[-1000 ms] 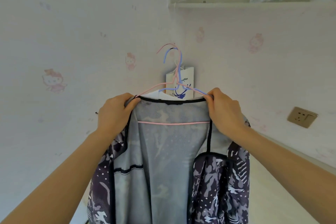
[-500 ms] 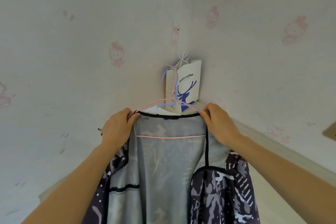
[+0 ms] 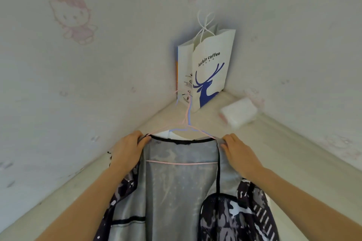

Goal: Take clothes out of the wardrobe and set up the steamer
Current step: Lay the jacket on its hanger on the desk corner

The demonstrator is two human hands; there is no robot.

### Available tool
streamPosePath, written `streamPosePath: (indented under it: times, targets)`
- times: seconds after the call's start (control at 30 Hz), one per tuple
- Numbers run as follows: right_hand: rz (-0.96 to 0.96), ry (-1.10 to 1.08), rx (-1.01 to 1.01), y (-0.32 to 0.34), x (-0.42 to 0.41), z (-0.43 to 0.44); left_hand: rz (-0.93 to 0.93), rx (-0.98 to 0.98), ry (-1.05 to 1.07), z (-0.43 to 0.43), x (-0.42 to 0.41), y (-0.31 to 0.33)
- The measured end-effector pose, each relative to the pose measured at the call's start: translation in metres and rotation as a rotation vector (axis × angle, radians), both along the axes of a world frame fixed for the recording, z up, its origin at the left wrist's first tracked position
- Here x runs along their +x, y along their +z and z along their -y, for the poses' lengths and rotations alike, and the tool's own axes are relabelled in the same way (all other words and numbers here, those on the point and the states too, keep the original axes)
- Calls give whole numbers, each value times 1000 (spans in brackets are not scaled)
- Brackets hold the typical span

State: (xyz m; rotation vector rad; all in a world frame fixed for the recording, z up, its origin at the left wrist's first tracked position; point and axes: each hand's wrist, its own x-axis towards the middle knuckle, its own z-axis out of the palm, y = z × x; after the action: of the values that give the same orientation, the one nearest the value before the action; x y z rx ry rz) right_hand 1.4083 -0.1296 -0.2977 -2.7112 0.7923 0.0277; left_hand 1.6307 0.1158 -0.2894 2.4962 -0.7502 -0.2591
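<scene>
hands [image 3: 184, 152] gripping jacket [image 3: 182, 191] shoulders, hangers [image 3: 188, 126]

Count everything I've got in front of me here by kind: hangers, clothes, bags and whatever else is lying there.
Hangers: 2, a pink hanger and a blue hanger
Garments: 2, the patterned jacket and a white garment beneath it, only its edge showing
Bags: 1, the paper bag
Soft packs: 1, the white pack
Total: 6

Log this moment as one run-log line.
left hand: grips jacket shoulder | right hand: grips other shoulder | pink hanger: inside jacket | paper bag: upright in corner | white pack: beside bag | steamer: not in view
</scene>
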Motion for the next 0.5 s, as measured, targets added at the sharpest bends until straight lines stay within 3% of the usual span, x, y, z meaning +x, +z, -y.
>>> streamPosePath:
  times: [0.3,0.5]
  targets:
    - [167,-94,35,-22,66,45,104,62,22,55,55,-19]
    - [99,-82,-3,-50,90,56,194,162,45,69,69,-55]
